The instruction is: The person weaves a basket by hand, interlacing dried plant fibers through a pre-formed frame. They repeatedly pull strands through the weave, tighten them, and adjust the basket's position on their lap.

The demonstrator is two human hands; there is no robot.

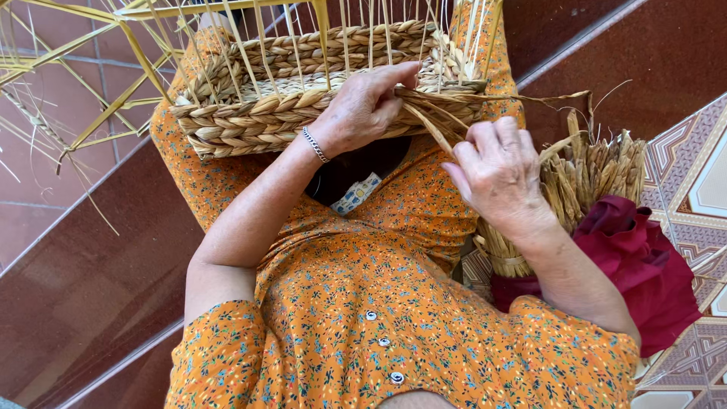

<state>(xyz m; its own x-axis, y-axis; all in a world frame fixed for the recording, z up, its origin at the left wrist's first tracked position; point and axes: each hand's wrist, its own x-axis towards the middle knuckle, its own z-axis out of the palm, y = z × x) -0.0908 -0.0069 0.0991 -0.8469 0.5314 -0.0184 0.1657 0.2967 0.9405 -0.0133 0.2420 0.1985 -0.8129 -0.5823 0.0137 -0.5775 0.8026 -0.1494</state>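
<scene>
A half-woven straw basket point(257, 113) rests on my lap, with thin upright stakes rising from its rim. My left hand point(362, 106), with a silver bracelet at the wrist, presses on the basket's near wall and pins the weave with thumb and fingers. My right hand point(496, 170) pinches a straw strand point(428, 125) that runs from the basket wall toward it. The strand's far end is tucked under my left fingers.
A bundle of dried straw point(587, 182) wrapped in dark red cloth point(640, 257) stands by my right side. Loose yellow stakes point(91, 129) splay to the left over the red-brown steps. Patterned tiles point(697, 174) lie at the right.
</scene>
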